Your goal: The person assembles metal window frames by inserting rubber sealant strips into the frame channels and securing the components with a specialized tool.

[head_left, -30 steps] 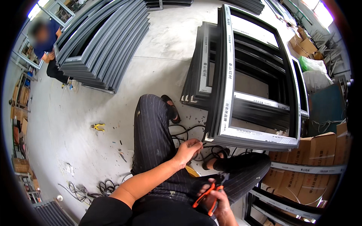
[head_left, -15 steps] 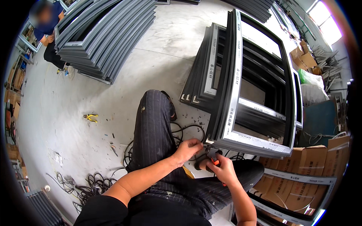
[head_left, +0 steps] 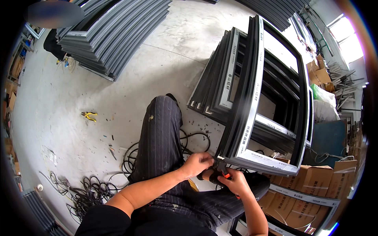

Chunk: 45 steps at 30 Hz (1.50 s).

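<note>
A dark window frame (head_left: 253, 106) with a pale printed protective strip leans in front of me, tilted against several similar frames (head_left: 226, 78). At its lower near-left corner, my left hand (head_left: 198, 164) has its thumb and fingers pinched together. Whatever lies between those fingertips is too small to make out. Just to the right, my right hand (head_left: 236, 181) is wrapped round an orange-handled hand tool (head_left: 226, 175). The tool's dark head points up toward the frame corner, close to my left fingertips; its jaws are hard to see against the dark background.
Yellow-handled pliers (head_left: 89, 116) lie on the floor at left. Black cable (head_left: 92, 196) coils beside my bent knee. A tall stack of grey frames (head_left: 118, 39) stands at the far left, with a blurred person behind it. Cardboard boxes (head_left: 315, 177) and another frame (head_left: 307, 196) are at right.
My view has shifted slightly. The tool in my right hand has turned, so its flat grey face no longer shows. My left hand keeps its pinch by the frame corner.
</note>
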Tool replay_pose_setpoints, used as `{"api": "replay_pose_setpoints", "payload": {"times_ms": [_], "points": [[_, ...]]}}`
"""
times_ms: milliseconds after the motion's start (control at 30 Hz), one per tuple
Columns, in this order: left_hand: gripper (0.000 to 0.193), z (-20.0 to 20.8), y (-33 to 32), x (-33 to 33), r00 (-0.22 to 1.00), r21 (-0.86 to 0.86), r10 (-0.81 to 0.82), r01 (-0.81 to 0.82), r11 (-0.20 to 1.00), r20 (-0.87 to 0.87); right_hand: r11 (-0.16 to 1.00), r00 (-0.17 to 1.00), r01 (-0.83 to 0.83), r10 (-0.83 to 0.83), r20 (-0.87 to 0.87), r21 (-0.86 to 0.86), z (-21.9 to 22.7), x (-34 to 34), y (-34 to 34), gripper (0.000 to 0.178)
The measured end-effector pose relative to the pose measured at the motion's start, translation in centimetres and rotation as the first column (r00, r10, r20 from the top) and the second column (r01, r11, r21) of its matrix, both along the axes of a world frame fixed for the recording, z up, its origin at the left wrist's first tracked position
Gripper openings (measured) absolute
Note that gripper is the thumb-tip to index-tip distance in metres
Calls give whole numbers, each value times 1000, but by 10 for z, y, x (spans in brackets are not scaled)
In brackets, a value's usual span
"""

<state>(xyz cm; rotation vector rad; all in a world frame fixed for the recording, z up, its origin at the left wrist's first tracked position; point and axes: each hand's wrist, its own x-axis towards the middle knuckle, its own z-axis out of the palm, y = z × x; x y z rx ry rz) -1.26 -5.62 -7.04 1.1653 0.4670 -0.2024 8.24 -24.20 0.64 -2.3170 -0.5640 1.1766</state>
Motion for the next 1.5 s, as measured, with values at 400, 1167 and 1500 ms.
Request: {"api": "replay_pose_setpoints", "payload": {"times_ms": [400,1167,1500], "points": [[17,10,18,6,986,402,-123,69,913,111,992,985,-121,118,124,17,-7,8,13,46],[12,6,24,5,968,365,-206,142,920,141,970,898,-200,238,371,-138,-7,2,19,26],[16,-13,22,1,989,204,-99,75,976,106,910,795,-168,352,494,-378,38,-14,-2,18]]}}
